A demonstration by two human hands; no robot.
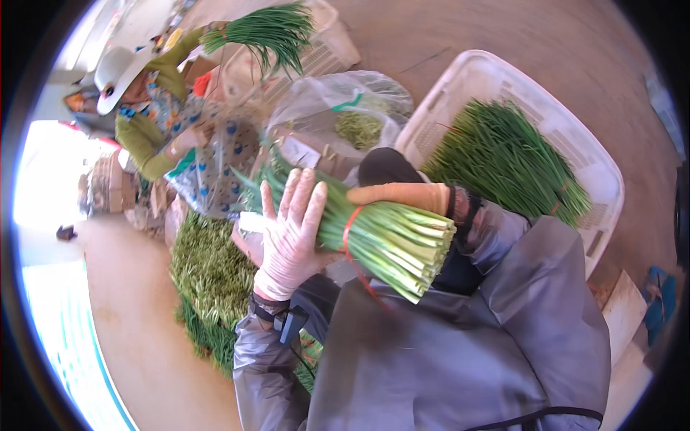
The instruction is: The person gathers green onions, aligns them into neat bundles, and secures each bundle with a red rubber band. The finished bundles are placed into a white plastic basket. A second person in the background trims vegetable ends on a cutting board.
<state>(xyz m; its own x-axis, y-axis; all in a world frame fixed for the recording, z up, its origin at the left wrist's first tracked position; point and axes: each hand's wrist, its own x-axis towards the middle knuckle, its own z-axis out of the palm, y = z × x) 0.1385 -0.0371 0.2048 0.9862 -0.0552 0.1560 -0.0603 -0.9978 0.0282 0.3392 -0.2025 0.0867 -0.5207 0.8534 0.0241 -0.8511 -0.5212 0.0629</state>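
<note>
A thick bundle of garlic chives (388, 237) lies across my lap, its pale cut ends pointing right and its leaves away to the left. A red band (353, 231) circles it near the cut ends, with a loose tail hanging down. My left hand (291, 231), in a thin white glove, presses against the leafy side with straight fingers; its thumb passes low by the stalks. My right hand (401, 198), in an orange glove, grips the bundle's upper side, and most of its fingers are hidden.
A white plastic basket (606, 178) at the right holds banded chives (506, 156). Opposite me, a person in a white hat (121, 81) raises another bunch (264, 32). A clear plastic bag (318, 94) of trimmings stands between us. Stacked bundles (213, 269) lie left of my legs.
</note>
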